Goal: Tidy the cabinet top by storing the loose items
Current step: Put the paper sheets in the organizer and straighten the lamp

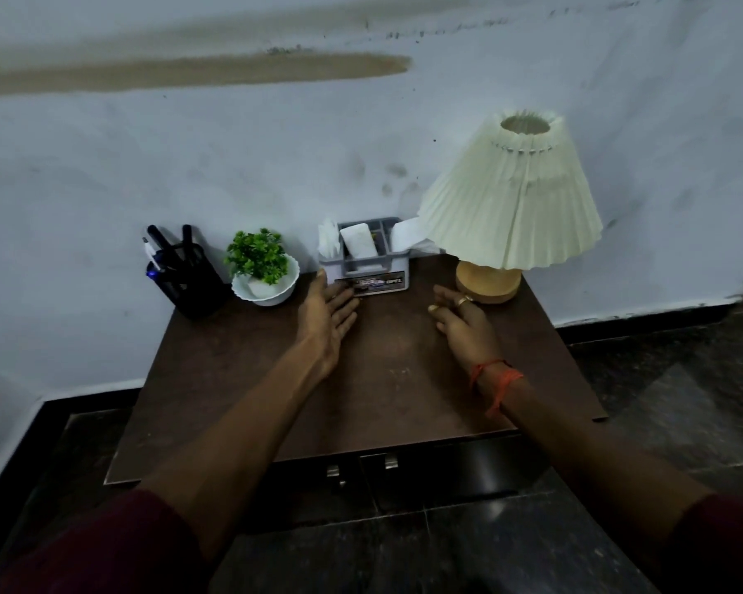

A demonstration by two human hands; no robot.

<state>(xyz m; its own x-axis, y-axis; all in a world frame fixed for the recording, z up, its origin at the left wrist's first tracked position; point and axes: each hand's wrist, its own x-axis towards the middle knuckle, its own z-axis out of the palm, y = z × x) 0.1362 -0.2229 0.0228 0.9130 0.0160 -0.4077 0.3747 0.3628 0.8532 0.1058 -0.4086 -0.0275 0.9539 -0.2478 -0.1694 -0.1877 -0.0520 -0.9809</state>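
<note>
Four things line the back of the dark brown cabinet top (241, 379), against the stained wall: a black pen holder (187, 278) full of pens at the left, a small green plant in a white bowl (263, 270), a grey compartment organizer (365, 259) holding white papers, and a lamp (509, 199) with a pleated cream shade on a wooden base. The left hand (329, 312) lies flat with fingers straight and together, its tips touching the organizer's lower left corner. The right hand (462, 319) hovers just in front of the lamp base, fingers loosely spread and holding nothing, with rings and an orange wrist thread. Below, two cabinet doors (404, 478) stand closed
</note>
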